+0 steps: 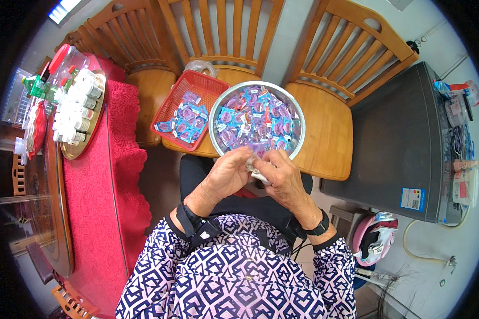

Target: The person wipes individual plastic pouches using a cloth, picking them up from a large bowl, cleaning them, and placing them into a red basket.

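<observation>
My left hand [230, 171] and my right hand [281, 175] meet at the near rim of a round metal basin [300, 139]. Between their fingers they hold a small clear and purple plastic packet [258, 149], with a crumpled whitish piece [258, 171] just below it; what that piece is, I cannot tell. Many small blue and purple packets [259, 115] fill the basin. Left of it, a red plastic basket [169, 95] holds several similar packets [187, 115]. Basin and basket rest on wooden chair seats.
Wooden chairs [323, 131] stand in a row ahead. At left, a table with a red cloth [90, 191] bears a tray [97, 127] of white bottles. A dark grey appliance [387, 139] is at right, with a pink basin of cloths [365, 239] near it.
</observation>
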Motion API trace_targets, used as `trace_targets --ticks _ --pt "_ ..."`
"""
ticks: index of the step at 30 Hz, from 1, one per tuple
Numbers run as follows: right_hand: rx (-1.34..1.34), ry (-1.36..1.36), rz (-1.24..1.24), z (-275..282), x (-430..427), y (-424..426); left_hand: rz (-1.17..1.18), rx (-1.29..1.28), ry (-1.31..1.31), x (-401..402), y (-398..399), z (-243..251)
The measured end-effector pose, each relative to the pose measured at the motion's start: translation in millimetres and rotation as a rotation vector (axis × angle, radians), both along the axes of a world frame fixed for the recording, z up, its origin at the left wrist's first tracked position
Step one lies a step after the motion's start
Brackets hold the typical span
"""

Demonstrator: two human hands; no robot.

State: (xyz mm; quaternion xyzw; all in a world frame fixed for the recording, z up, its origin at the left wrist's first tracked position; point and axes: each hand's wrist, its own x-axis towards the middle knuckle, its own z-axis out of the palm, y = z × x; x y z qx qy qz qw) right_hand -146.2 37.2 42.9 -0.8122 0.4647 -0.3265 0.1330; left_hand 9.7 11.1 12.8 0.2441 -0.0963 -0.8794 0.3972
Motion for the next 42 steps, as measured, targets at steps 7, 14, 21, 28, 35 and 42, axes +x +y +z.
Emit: trace_targets --ticks 7,14,21,28,35,42 --pt "0.297 0.054 0.246 13 -17 7 -0.033 -0.087 -0.098 -2 -3 0" --pt "-0.03 -0.027 -0.127 6 -12 -16 -0.048 -0.068 -0.023 -5 -2 -1" --pt "0.102 0.085 -0.007 8 -15 13 -0.085 -0.046 0.032 -4 1 -4" --pt "0.161 -0.021 0.107 22 -13 9 -0.091 -0.058 -0.011 -7 3 -8" --pt "-0.048 0.09 -0.086 6 10 -9 -0.081 0.045 0.088 -3 2 -21" --pt "0.013 0.137 0.192 3 3 10 0.007 0.067 -0.125 -12 -3 -2"
